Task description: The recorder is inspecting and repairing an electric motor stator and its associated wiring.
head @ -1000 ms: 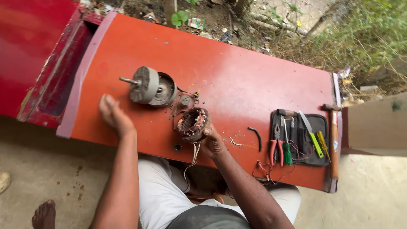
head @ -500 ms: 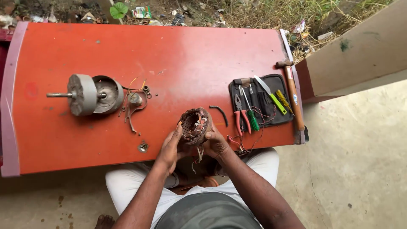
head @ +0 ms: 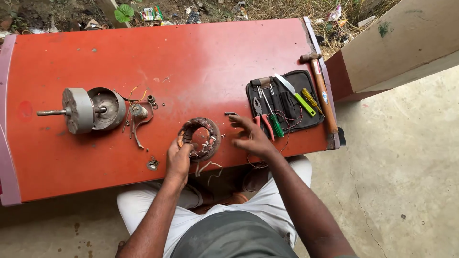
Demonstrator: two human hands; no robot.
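A round motor stator [head: 203,136] with copper windings lies on the red panel [head: 191,62] near its front edge. My left hand [head: 178,157] grips the stator's left rim. To the right of the stator my right hand [head: 251,136] hovers with fingers spread, holding nothing, close to the black tool pouch [head: 306,81]. Loose wires hang from the stator over the panel's edge.
A grey rotor with shaft and its round housing [head: 91,110] lie at the left, with loose wires and small parts [head: 138,114] beside them. The pouch holds pliers [head: 263,117], screwdrivers and a knife. A hammer [head: 322,95] lies along the right edge. A small washer [head: 153,164] sits near the front.
The view has shifted right. My right hand has let go of the stator and moved right toward the pouch, fingers open. My left hand still holds the stator.
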